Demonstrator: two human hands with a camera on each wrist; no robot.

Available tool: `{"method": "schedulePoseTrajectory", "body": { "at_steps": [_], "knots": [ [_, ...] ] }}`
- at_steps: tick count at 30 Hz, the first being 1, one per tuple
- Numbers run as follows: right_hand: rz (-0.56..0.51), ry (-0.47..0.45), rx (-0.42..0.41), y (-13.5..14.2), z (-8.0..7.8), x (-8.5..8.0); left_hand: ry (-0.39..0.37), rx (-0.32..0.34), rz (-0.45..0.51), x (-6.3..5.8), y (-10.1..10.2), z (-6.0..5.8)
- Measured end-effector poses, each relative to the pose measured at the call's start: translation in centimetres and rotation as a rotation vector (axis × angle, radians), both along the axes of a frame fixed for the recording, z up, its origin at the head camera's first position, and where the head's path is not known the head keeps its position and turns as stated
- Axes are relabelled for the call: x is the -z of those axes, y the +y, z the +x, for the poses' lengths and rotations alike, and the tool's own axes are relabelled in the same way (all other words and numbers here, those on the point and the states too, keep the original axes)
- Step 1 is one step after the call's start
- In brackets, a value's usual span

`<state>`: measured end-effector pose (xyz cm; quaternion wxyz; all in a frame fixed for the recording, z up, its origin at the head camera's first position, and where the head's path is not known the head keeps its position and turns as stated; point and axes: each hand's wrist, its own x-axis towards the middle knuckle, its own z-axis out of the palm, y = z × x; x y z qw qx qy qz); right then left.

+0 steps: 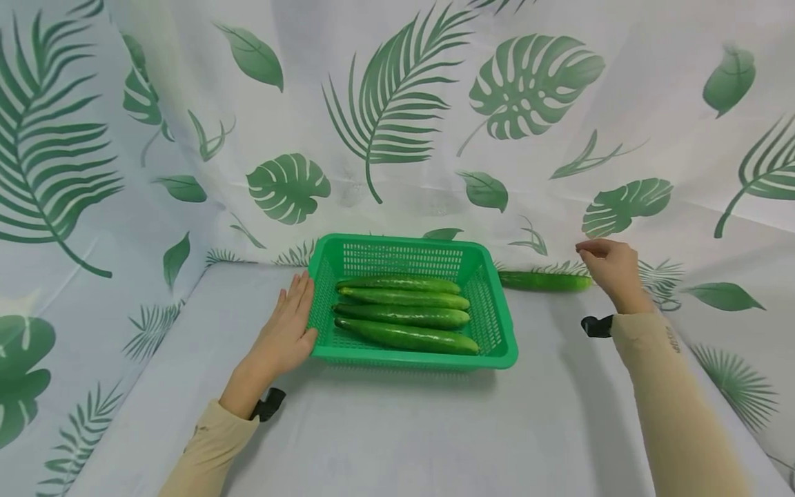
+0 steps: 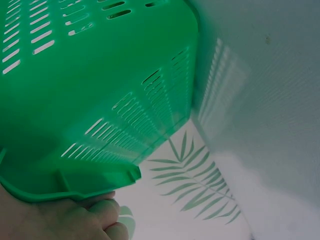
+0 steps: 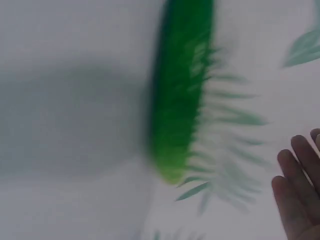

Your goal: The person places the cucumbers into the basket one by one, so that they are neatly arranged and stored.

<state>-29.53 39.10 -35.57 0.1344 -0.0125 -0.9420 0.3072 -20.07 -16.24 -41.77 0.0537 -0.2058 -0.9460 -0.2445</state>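
A green plastic basket (image 1: 410,359) stands on the table with several cucumbers (image 1: 406,335) lying side by side in it. My left hand (image 1: 286,335) rests against the basket's left rim, fingers extended; the left wrist view shows knuckles beside the perforated green wall (image 2: 100,100). Behind and right of the basket lies one more cucumber (image 1: 545,281), along the table's back edge. Above its right end hovers my right hand (image 1: 611,269), apart from it and holding nothing. In the right wrist view the fingers (image 3: 292,185) are to the right of the blurred cucumber (image 3: 182,90).
White cloth printed with green leaves (image 1: 397,96) hangs behind and at both sides of the pale table (image 1: 397,435). A black wrist camera (image 1: 597,326) sits at the right sleeve, and another black camera (image 1: 268,405) at the left.
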Motion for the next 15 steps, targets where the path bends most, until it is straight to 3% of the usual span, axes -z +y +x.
{"method": "schedulePoseTrajectory", "body": {
  "at_steps": [5, 9, 15],
  "knots": [
    [0.111, -0.098, -0.016, 2.6, -1.3, 4.1, 0.002, 0.000, -0.001, 0.0, 0.0, 0.2],
    [0.185, -0.198, -0.025, 3.6, -1.5, 6.4, 0.005, -0.001, -0.002, -0.1, 0.1, 0.2],
    [0.274, -0.138, -0.075, 3.8, -1.7, 7.8, 0.012, -0.003, 0.008, -0.2, 0.0, 0.2]
  ]
}}
